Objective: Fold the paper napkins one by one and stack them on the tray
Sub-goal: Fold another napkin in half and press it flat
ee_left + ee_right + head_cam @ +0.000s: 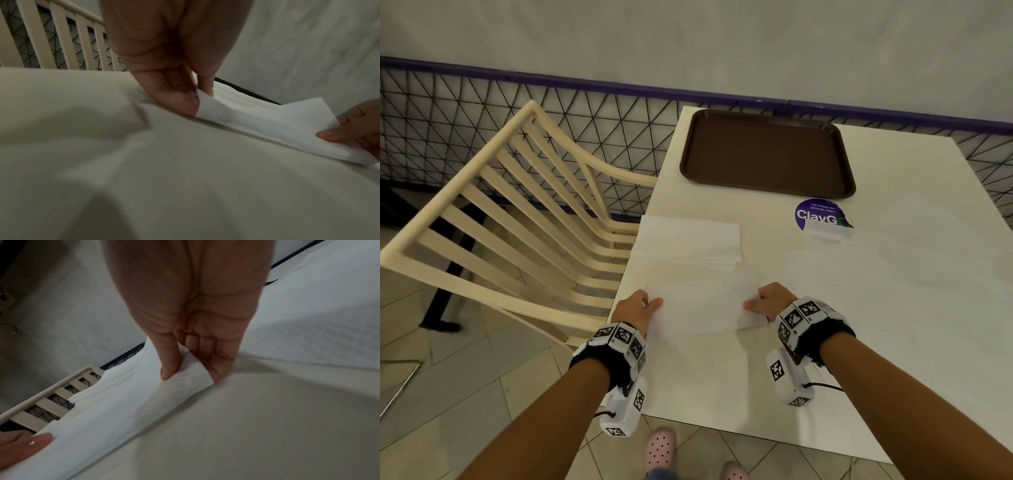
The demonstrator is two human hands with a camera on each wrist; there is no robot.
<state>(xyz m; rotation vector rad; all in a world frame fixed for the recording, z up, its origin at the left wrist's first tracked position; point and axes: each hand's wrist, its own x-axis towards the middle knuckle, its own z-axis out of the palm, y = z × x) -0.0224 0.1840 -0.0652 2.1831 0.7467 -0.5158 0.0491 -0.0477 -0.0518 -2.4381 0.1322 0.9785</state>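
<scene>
A white paper napkin (702, 308) lies on the white table near its front edge, held at both ends. My left hand (642, 306) pinches its left end between thumb and fingers (185, 100). My right hand (763, 303) pinches the right end, where the paper curls up around the thumb (170, 366). The napkin (267, 123) (115, 410) is lifted slightly off the table at both ends. Behind it sits a stack of unfolded napkins (688, 245). An empty brown tray (767, 154) rests at the table's far side.
A round purple sticker (822, 214) is on the table (893, 308) in front of the tray. More white paper (835, 270) lies flat to the right. A cream slatted chair (517, 219) stands to the left, against a black wire fence (448, 120).
</scene>
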